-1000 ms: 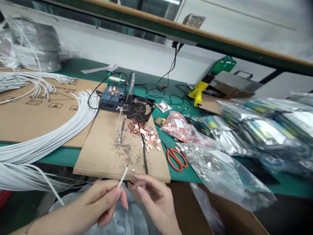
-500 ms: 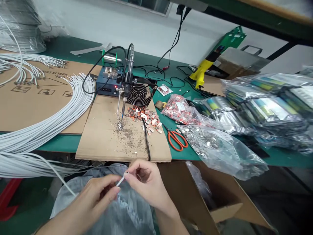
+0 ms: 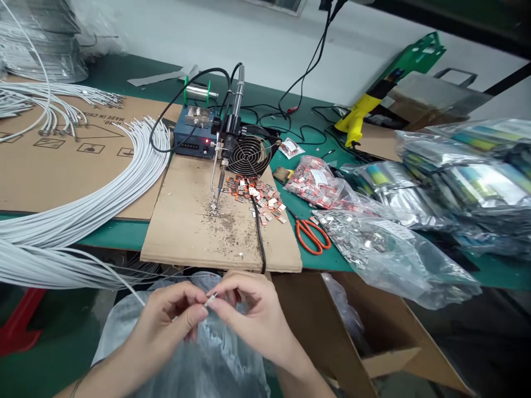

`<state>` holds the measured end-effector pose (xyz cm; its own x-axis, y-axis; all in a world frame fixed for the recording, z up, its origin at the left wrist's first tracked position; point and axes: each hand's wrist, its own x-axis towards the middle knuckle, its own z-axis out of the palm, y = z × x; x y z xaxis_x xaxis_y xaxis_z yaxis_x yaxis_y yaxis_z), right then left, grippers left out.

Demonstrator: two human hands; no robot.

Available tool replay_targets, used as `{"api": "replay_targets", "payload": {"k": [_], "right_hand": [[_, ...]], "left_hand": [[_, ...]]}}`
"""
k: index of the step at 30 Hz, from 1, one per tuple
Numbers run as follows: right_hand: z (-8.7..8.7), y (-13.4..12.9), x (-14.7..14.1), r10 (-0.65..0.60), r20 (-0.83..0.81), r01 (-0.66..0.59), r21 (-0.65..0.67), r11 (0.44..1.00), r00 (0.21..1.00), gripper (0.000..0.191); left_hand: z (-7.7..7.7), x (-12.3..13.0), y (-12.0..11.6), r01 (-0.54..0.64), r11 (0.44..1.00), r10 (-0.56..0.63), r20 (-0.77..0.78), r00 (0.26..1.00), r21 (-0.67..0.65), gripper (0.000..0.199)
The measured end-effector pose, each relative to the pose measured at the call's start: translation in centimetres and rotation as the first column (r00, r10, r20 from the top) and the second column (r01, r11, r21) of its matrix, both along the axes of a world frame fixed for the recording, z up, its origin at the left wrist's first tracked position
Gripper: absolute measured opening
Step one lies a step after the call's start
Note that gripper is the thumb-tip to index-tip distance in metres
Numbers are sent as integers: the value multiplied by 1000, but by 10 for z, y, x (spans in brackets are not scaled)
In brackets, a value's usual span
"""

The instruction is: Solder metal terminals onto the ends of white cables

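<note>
A white cable (image 3: 128, 286) runs from the left into my left hand (image 3: 166, 318), whose thumb and forefinger pinch it close to its end. My right hand (image 3: 255, 309) grips the tip of the same cable between thumb and forefinger. Between the two sets of fingertips a short, light piece with a dark spot shows; its detail is too small to make out. Both hands are in front of the bench edge, above grey cloth (image 3: 211, 359). Behind them, a soldering iron (image 3: 228, 132) stands tip-down over a cardboard sheet (image 3: 182, 232) strewn with dark bits.
Bundled white cables (image 3: 91, 215) lie at left. A blue soldering station (image 3: 193, 135), a fan (image 3: 250, 156) and loose orange-and-metal connectors (image 3: 269, 202) sit behind. To the right are orange-handled scissors (image 3: 311, 235), bags of metal parts (image 3: 365, 243) and, below, an open carton (image 3: 385, 359).
The fingertips of both hands have come closer together, and less cable shows between them. My view has turned a little left, so the bench appears further right.
</note>
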<state>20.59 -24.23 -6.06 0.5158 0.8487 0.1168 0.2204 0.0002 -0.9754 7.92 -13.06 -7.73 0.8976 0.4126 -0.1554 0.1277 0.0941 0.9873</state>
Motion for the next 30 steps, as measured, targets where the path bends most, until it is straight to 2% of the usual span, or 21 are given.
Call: {"api": "replay_targets", "payload": {"k": [1,2,4,6,8,10,13,15,17,20,22,24,26,28,30], "right_hand": [[3,1,0,-7,54,9,-31,999,999,6],[5,1,0,-5,83,10,-63,998,997,6],[7,1,1,8,86,3,-120,993,996,8],[5,1,3,14,27,-10,-148,989,1000,12],[2,1,3,8,-74,-18,-143,990,997,18],[-3,3,-1,-31,-160,15,-97,995,987,22],[-12,9,-10,-131,-150,135,19,991,980,22],[-17,15,-19,-222,-34,225,117,967,974,20],[-19,18,-26,-315,128,283,219,934,940,17],[-18,17,-30,-369,361,254,327,910,857,15],[-14,12,-25,-273,395,167,282,945,877,10],[-10,7,-17,-105,250,72,138,988,962,7],[-6,4,-6,16,58,-15,-16,1000,998,13],[-1,4,3,87,6,-86,-108,990,996,8],[5,4,10,148,64,-137,-153,979,987,6]], "left_hand": [[0,-1,0,-30,989,23,47,999,144,17],[-1,-1,1,-67,955,39,100,994,290,13],[-3,-3,1,-134,845,35,196,980,517,10],[-4,-4,1,-172,766,17,248,969,619,12],[-5,-4,0,-198,736,21,271,962,647,13],[-5,-2,-2,-197,765,53,245,968,613,9],[-4,2,-7,-190,876,141,141,980,444,11],[-5,4,-10,-214,915,192,97,977,342,14],[-6,6,-12,-234,926,220,80,972,298,15],[-10,5,-10,-218,939,212,52,976,265,16],[-12,3,-6,-176,959,173,33,984,220,15],[-11,1,0,-93,984,93,8,996,150,16],[-9,-1,5,-3,994,5,-11,1000,110,19],[-7,-4,9,57,986,-54,-23,998,158,21],[-5,-8,11,88,958,-85,-21,996,273,23]]}}
